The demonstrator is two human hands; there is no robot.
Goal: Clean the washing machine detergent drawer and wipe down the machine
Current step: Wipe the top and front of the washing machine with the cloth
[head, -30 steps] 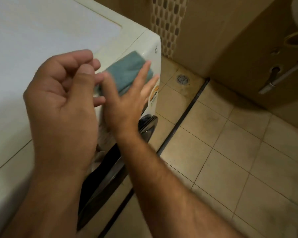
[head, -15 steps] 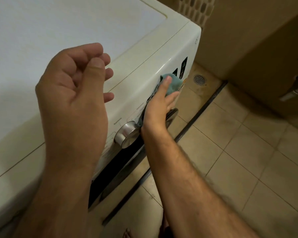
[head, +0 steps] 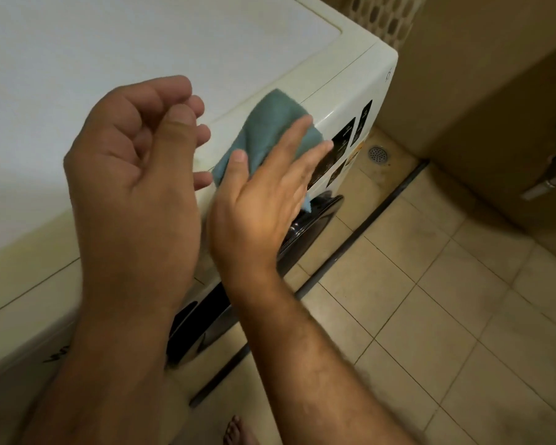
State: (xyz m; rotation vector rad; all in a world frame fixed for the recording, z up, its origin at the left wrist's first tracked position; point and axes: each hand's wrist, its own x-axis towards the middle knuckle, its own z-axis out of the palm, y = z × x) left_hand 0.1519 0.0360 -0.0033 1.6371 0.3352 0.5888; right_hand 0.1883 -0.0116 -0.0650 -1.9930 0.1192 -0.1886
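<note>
Right hand [head: 254, 200] — flat on perhaps-terry cloth [head: 270, 130]

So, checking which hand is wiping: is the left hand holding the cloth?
No, the left hand hangs loosely curled and empty, while the right hand presses the cloth against the machine.

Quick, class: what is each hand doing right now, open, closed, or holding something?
Left hand: open, fingers loosely curled, holding nothing.
Right hand: open, straight fingers pressing the teal cloth against the washing machine.
</note>
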